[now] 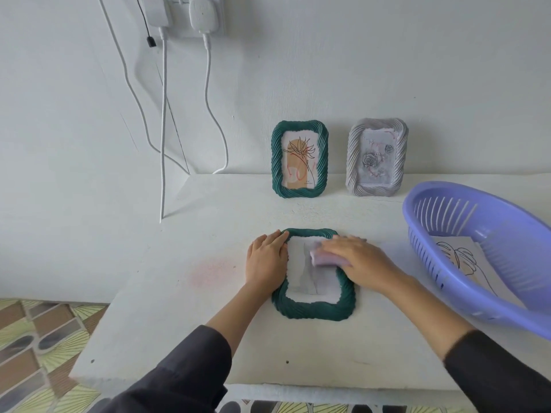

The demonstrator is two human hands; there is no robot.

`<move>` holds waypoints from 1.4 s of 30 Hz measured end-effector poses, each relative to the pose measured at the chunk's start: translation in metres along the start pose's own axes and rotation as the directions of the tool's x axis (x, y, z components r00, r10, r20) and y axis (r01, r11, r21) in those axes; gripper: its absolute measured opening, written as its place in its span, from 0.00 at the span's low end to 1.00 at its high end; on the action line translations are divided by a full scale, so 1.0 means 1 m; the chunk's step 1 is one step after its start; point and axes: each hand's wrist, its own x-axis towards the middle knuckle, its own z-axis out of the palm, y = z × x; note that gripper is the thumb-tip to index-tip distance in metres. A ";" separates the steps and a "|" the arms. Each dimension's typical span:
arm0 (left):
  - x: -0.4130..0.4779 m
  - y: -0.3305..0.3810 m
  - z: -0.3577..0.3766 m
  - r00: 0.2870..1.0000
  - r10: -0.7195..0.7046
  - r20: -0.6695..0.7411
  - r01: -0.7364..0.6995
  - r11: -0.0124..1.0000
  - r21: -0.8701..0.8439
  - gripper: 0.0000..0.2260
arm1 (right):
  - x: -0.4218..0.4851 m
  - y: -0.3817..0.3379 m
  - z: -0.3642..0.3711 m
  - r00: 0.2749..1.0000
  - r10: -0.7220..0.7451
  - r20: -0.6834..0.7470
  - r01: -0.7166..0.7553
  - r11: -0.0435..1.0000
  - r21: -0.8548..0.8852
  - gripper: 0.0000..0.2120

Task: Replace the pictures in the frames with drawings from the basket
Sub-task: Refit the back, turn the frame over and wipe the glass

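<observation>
Head view. Left grip (267, 263) lies flat, fingers straight, pressing on the left border of a dark green frame (313, 308) that lies flat on the white counter (179, 293). Right grip (360, 260) is over the same frame's upper right part and grasps a pale lilac piece (325, 259) between thumb and fingers; motion blur hides finer detail. White and grey paper shows inside the frame's opening, between the two grips.

Beyond the grips, at the back of the counter against the wall (357, 70), two frames stand upright and apart from each other: a second green frame (275, 162) holding a line-drawn flower on an orange shape, and to its right a grey frame (353, 162) holding a picture of roses.

Right of the right grip is a lilac slotted basket (507, 234), partly cut off by the picture's edge. A drawing (465, 257) of a leaf in black line lies inside it.

Surface: counter is white and rough, with a faint pink stain (208, 271) left of the left grip. Room: white chargers (202, 13) are plugged in high on the wall, and their white cables (163, 129) hang down to the counter's back left. Patterned floor tiles (35, 338) show below the counter's left edge.
</observation>
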 end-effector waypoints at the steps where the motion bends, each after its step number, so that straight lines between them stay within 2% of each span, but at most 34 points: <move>1: 0.000 0.000 0.000 1.000 -0.006 0.001 0.006 1.000 -0.004 0.19 | 0.012 -0.004 0.003 0.999 0.048 -0.025 -0.048 0.999 -0.017 0.20; 3: -0.001 0.000 0.000 1.000 -0.010 0.002 0.010 1.000 -0.003 0.19 | 0.026 -0.017 0.012 0.999 0.018 -0.035 -0.019 0.999 -0.028 0.22; 7: 0.000 0.000 0.000 1.000 -0.011 0.012 0.011 1.000 0.005 0.20 | 0.006 -0.030 0.025 0.973 -0.221 0.073 0.217 0.975 0.057 0.24; 11: -0.001 0.003 -0.002 1.000 -0.024 0.000 0.024 0.999 -0.024 0.19 | -0.038 -0.023 0.014 0.953 -0.274 0.133 0.262 0.960 0.103 0.29; 13: 0.000 0.005 -0.004 1.000 -0.026 0.003 0.026 0.999 -0.045 0.19 | -0.044 -0.017 0.003 0.958 -0.238 0.160 0.234 0.971 0.042 0.27; 14: 0.001 0.006 -0.006 0.999 -0.035 0.015 0.036 0.997 -0.067 0.19 | -0.042 -0.014 -0.002 0.973 -0.163 0.165 0.164 0.986 0.011 0.25; 15: 0.002 0.008 -0.010 0.998 -0.051 0.035 0.054 0.994 -0.094 0.19 | -0.039 -0.011 -0.007 0.990 -0.063 0.128 0.059 0.998 0.033 0.22; 16: 0.004 0.011 -0.015 0.995 -0.079 0.060 0.086 0.989 -0.122 0.19 | -0.037 -0.012 -0.015 0.998 0.042 0.044 -0.048 0.987 0.151 0.17; 17: 0.005 0.017 -0.021 0.989 -0.122 0.080 0.132 0.980 -0.148 0.19 | -0.033 -0.014 -0.023 0.986 0.156 -0.062 -0.126 0.933 0.338 0.13; 19: 0.003 0.036 -0.036 0.977 -0.207 0.056 0.214 0.956 -0.203 0.18 | -0.025 -0.022 -0.037 0.885 0.417 -0.204 -0.173 0.704 0.689 0.11; 20: 0.000 0.048 -0.044 0.976 -0.218 0.008 0.213 0.948 -0.237 0.19 | -0.018 -0.024 -0.041 0.823 0.536 -0.188 -0.172 0.550 0.817 0.12; 22: -0.007 0.076 -0.058 0.981 -0.165 -0.106 0.128 0.948 -0.293 0.22 | -0.003 -0.026 -0.042 0.760 0.649 0.001 -0.176 0.205 0.963 0.13; 24: -0.015 0.101 -0.063 0.988 -0.111 -0.109 0.070 0.943 -0.326 0.25 | 0.007 -0.033 -0.038 0.802 0.564 0.197 -0.208 -0.045 0.977 0.14; 27: -0.023 0.117 -0.057 0.984 -0.151 0.096 0.174 0.930 -0.324 0.30 | 0.011 -0.046 -0.028 0.853 0.388 0.350 -0.230 -0.323 0.918 0.27; 29: -0.026 0.111 -0.049 0.971 -0.181 0.154 0.220 0.930 -0.294 0.33 | 0.009 -0.052 -0.022 0.870 0.300 0.393 -0.265 -0.388 0.883 0.35; 33: -0.026 0.094 -0.053 0.968 -0.202 0.148 0.244 0.887 -0.391 0.29 | 0.007 -0.063 -0.015 0.910 0.172 0.376 -0.286 -0.395 0.873 0.41; 35: -0.028 0.088 -0.060 0.976 -0.182 0.121 0.215 0.904 -0.370 0.27 | 0.008 -0.065 -0.014 0.921 0.135 0.365 -0.298 -0.361 0.884 0.41; 36: -0.029 0.082 -0.065 0.980 -0.178 0.092 0.199 0.922 -0.332 0.26 | 0.010 -0.062 -0.011 0.915 0.182 0.361 -0.310 -0.256 0.916 0.41; 39: -0.023 0.050 -0.078 0.973 -0.231 -0.024 0.226 0.965 -0.135 0.26 | 0.005 -0.060 -0.014 0.881 0.407 0.239 -0.354 0.234 0.906 0.35; 41: -0.015 0.016 -0.085 0.950 -0.305 -0.063 0.307 0.951 0.034 0.28 | 0.000 -0.051 -0.015 0.870 0.477 0.126 -0.371 0.465 0.804 0.33; 42: -0.012 -0.002 -0.085 0.939 -0.339 -0.051 0.343 0.932 0.120 0.28 | -0.004 -0.046 -0.014 0.861 0.503 0.070 -0.379 0.544 0.749 0.32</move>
